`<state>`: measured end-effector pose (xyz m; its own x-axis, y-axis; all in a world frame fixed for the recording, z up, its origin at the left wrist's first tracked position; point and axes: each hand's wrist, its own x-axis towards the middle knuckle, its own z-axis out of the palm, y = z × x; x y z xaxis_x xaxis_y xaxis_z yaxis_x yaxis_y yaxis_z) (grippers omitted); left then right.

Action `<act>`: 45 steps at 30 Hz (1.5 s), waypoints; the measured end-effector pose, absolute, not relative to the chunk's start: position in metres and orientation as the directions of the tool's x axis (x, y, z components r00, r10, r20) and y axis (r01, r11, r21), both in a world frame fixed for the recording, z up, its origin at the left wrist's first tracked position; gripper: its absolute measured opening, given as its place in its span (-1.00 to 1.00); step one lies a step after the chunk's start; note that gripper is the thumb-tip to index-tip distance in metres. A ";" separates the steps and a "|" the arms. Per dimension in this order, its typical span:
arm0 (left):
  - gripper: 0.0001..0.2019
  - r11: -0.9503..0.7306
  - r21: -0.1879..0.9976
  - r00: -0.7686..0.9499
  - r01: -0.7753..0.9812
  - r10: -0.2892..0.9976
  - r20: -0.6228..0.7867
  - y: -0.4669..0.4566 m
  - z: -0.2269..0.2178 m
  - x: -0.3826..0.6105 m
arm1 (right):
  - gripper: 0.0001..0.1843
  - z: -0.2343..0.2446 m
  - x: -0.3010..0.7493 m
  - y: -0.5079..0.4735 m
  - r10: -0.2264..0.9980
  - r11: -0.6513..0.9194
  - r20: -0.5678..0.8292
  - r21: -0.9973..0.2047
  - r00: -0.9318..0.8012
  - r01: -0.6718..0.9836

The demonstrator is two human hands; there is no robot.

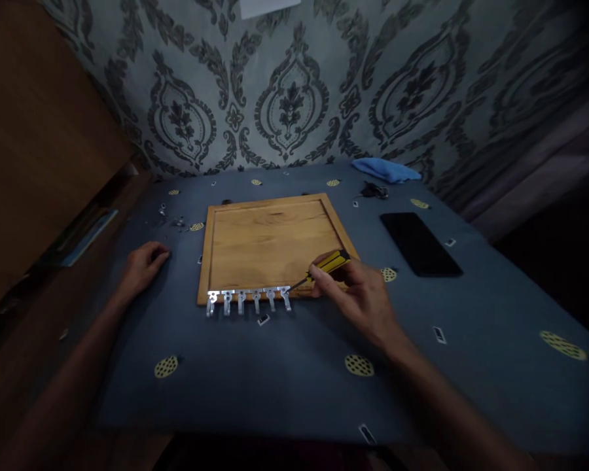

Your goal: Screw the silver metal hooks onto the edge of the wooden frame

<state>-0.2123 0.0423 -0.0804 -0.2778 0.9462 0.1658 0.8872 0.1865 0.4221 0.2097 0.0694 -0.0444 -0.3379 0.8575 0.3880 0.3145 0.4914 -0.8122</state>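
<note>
My right hand (368, 294) grips a yellow and black screwdriver (330, 263) with thumb and fingers. Its shaft slants down to the left, and the tip is at the right end of a silver metal hook rail (249, 294). Several hooks hang from this rail, which lies along the near edge of a framed wooden board (275, 242). Left of the board, my left hand (144, 265) rests on the table with its fingers curled in. Whether anything is between those fingers is hidden. Small loose metal pieces (174, 221) lie beyond it, too small to name.
The table has a dark blue cloth (255, 386) with yellow pineapple prints. A black phone-like slab (419, 244) lies right of the board. Behind it are a bunch of keys (374, 190) and a blue cloth (387, 170). A patterned wall (289, 98) closes the back; a wooden cabinet (44, 131) stands left.
</note>
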 end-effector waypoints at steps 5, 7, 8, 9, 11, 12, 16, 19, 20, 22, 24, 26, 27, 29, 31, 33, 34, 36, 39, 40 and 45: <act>-0.76 0.200 0.407 -0.292 0.891 0.940 0.176 0.041 -0.076 -0.208 | -0.77 -0.043 0.210 0.069 0.853 0.499 0.392 -0.805 -0.344 0.321; -0.74 0.224 0.418 -0.319 0.881 0.931 0.174 0.040 -0.074 -0.209 | -0.77 -0.043 0.210 0.069 0.855 0.497 0.390 -0.807 -0.343 0.319; -0.73 0.234 0.427 -0.333 0.873 0.927 0.172 0.039 -0.072 -0.209 | -0.77 -0.043 0.210 0.069 0.856 0.495 0.390 -0.808 -0.340 0.320; -0.71 0.242 0.436 -0.342 0.867 0.924 0.169 0.039 -0.071 -0.209 | -0.77 -0.043 0.210 0.069 0.857 0.494 0.389 -0.807 -0.338 0.323; -0.66 0.242 0.489 -0.352 0.838 0.925 0.145 0.038 -0.068 -0.205 | -0.78 -0.044 0.210 0.069 0.857 0.493 0.387 -0.806 -0.339 0.327; -0.64 0.235 0.532 -0.348 0.814 0.929 0.123 0.038 -0.066 -0.201 | -0.78 -0.044 0.210 0.069 0.856 0.497 0.391 -0.804 -0.340 0.327; -0.60 0.167 0.727 -0.267 0.666 0.963 0.023 0.037 -0.058 -0.169 | -0.77 -0.043 0.211 0.068 0.855 0.502 0.396 -0.796 -0.335 0.339; -0.63 0.088 0.783 -0.144 0.616 0.990 0.001 0.036 -0.051 -0.135 | -0.77 -0.042 0.211 0.068 0.856 0.496 0.384 -0.798 -0.345 0.342; -0.64 0.072 0.789 -0.099 0.610 0.995 -0.014 0.036 -0.048 -0.123 | -0.77 -0.042 0.211 0.068 0.855 0.498 0.385 -0.797 -0.348 0.343; -0.67 0.014 0.797 -0.005 0.604 1.000 -0.014 0.035 -0.041 -0.099 | -0.78 -0.043 0.211 0.067 0.854 0.502 0.390 -0.791 -0.345 0.348; -0.73 -0.033 0.804 0.077 0.594 0.997 -0.016 0.035 -0.035 -0.078 | -0.78 -0.044 0.212 0.067 0.855 0.501 0.388 -0.790 -0.345 0.353; -0.78 -0.067 0.817 0.150 0.573 0.988 -0.024 0.038 -0.030 -0.059 | -0.78 -0.045 0.213 0.067 0.849 0.510 0.396 -0.786 -0.350 0.348; -0.80 -0.081 0.817 0.179 0.570 0.984 -0.027 0.040 -0.030 -0.051 | -0.78 -0.046 0.213 0.066 0.844 0.519 0.403 -0.782 -0.354 0.346; -0.83 -0.129 0.816 0.248 0.563 0.969 -0.019 0.046 -0.032 -0.038 | -0.79 -0.046 0.213 0.067 0.836 0.533 0.418 -0.774 -0.355 0.343; -0.84 -0.147 0.822 0.306 0.550 0.951 -0.035 0.051 -0.038 -0.029 | -0.79 -0.046 0.213 0.067 0.835 0.535 0.424 -0.773 -0.350 0.339; -0.85 -0.144 0.831 0.350 0.537 0.935 -0.064 0.056 -0.046 -0.023 | -0.80 -0.045 0.212 0.068 0.834 0.539 0.434 -0.775 -0.341 0.331; -0.86 -0.147 0.835 0.369 0.530 0.927 -0.072 0.057 -0.049 -0.022 | -0.80 -0.045 0.212 0.068 0.832 0.542 0.439 -0.774 -0.338 0.327; -0.85 -0.156 0.839 0.397 0.522 0.914 -0.077 0.059 -0.055 -0.020 | -0.81 -0.045 0.212 0.068 0.839 0.532 0.433 -0.779 -0.330 0.331; -0.85 -0.160 0.843 0.422 0.513 0.903 -0.085 0.059 -0.056 -0.017 | -0.79 -0.045 0.212 0.068 0.855 0.507 0.410 -0.789 -0.318 0.346; -0.85 -0.157 0.846 0.427 0.510 0.900 -0.090 0.059 -0.055 -0.016 | -0.78 -0.045 0.212 0.068 0.855 0.508 0.412 -0.788 -0.314 0.348; -0.87 -0.133 0.848 0.434 0.513 0.893 -0.123 0.059 -0.050 -0.008 | -0.70 -0.048 0.214 0.069 0.844 0.528 0.436 -0.779 -0.314 0.338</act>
<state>-0.0083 0.0593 -0.0498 0.4339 0.8925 -0.1229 0.5133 -0.1328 0.8479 0.2140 0.0690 -0.0478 -0.3137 0.8436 0.4359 0.3383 0.5282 -0.7788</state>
